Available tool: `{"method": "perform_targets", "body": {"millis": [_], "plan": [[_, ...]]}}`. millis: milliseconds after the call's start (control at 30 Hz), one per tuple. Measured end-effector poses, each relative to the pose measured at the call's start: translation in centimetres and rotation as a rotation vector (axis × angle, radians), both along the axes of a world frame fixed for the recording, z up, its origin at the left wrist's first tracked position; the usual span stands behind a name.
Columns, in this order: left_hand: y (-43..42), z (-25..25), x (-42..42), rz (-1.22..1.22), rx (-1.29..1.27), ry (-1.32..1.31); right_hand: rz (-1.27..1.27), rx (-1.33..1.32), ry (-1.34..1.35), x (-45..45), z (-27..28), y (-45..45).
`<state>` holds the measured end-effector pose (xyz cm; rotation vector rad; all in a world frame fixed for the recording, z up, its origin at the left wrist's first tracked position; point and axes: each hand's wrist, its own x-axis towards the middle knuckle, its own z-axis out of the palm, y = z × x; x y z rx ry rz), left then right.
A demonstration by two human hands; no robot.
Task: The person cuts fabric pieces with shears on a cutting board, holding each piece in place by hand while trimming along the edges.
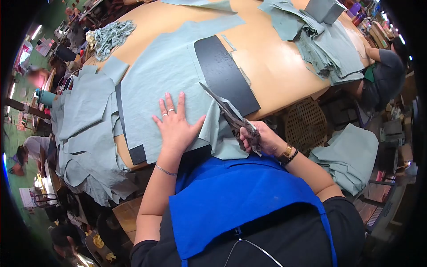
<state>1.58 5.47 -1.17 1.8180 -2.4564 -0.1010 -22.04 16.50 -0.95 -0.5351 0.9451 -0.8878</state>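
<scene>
Left hand (175, 127) flat on cloth (155, 80), fingers spread, pressing palm-down, nothing grasped; rings on two fingers. Right hand (263, 137) clenched round the wrapped handles of shears (227, 111), blades angled up and left over cloth's near right part, tip toward mat; can't tell whether blades are parted. Cloth is pale green, lying over dark mat (224, 73) at table's near edge, mat showing on both sides; a loose flap of cloth folds up beside shears and droops toward blue apron (249, 187). Table (267, 66) is tan. Left of mat: cloth pile (89, 107), partly hanging off the edge. Far left: heap of strips (113, 38). Far right: cloth stack (333, 51), grey block (324, 10) on top. Lower right, off table: more folded cloth (349, 155). Another person (384, 75) sits at right, near the stack.
</scene>
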Motion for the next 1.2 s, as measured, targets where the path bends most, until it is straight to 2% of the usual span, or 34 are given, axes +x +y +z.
{"method": "perform_targets", "body": {"millis": [233, 333, 900, 1200], "plan": [[-2.3, 1.0, 0.9, -0.017, 0.085, 0.064, 0.003, -0.070, 0.078, 0.3, 0.6, 0.8], [-4.6, 0.8, 2.8, -0.192, -0.012, 0.030, 0.011, -0.048, 0.070, 0.1, 0.4, 0.6], [-2.6, 0.5, 1.6, -0.129, 0.006, 0.074, -0.043, -0.076, 0.121, 1.1, 0.4, 0.3], [-1.6, 0.3, 1.5, -0.135, -0.025, 0.086, -0.052, -0.005, 0.037, 0.9, 0.5, -0.6]]}}
